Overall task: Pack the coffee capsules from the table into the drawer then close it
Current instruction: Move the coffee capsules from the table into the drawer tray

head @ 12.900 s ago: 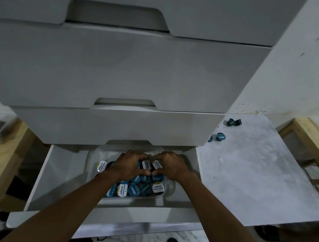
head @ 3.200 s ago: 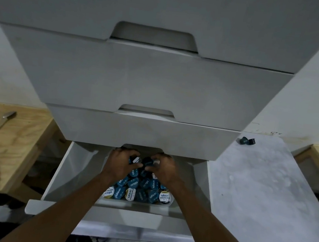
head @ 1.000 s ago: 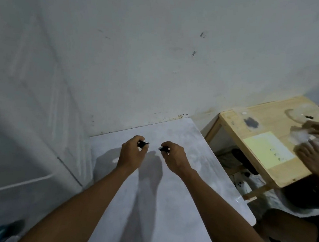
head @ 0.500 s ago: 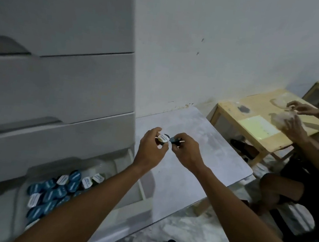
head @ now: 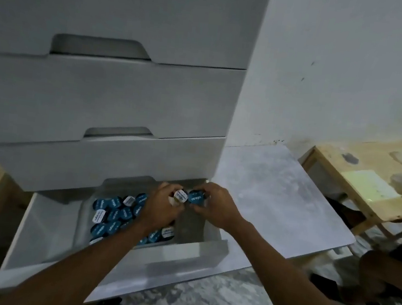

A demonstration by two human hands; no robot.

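The bottom drawer (head: pixel 178 251) of a white cabinet stands pulled out. Inside it a clear tray (head: pixel 85 217) holds several blue and white coffee capsules (head: pixel 109 211). My left hand (head: pixel 161 208) grips a white-lidded capsule (head: pixel 180 196) above the tray's right side. My right hand (head: pixel 216 208) holds a blue-lidded capsule (head: pixel 196 198) right beside it. The two capsules almost touch. No capsules show on the grey table (head: pixel 277 198) to the right.
Two shut drawers (head: pixel 106 96) rise above the open one. A wooden table (head: pixel 368 171) with a yellow sheet stands at the right, where another person's arm (head: pixel 386 271) and hand reach in. Marble floor lies below the drawer front.
Both hands lifted one capsule each from the table and carried them left and down over the open drawer. My view swung from the wall and table back to the cabinet.
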